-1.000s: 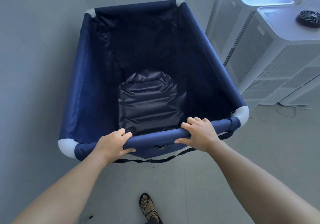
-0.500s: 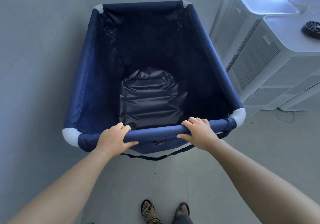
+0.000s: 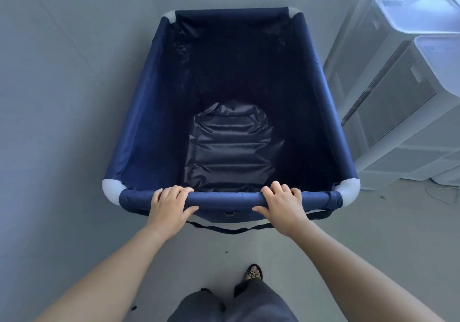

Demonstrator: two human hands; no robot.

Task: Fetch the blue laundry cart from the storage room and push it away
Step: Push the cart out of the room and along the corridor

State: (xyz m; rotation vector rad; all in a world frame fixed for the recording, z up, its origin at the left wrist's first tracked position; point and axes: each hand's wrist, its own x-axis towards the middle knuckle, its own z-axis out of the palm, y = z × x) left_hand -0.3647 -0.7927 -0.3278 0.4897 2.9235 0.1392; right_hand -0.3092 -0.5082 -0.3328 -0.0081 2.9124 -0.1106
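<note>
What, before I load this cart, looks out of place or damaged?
A black strap sags loose under the near rim of the blue laundry cart, below the left hand and right hand; it might snag. The liner floor is wrinkled. No tears show.

A person's left hand [image 3: 169,204] and right hand [image 3: 281,204] grip the near rail [image 3: 224,198] of a laundry cart [image 3: 139,127], set apart on it, with the open bin stretching ahead of them. A strap [image 3: 231,229] hangs just below the hands, under the rail. Out beyond the right hand, vented units [image 3: 398,112] stand in a row beside the cart. A wall [image 3: 62,72] runs past the left hand. Behind the hands, a sandalled foot [image 3: 254,273] rests on the floor [image 3: 373,247].
</note>
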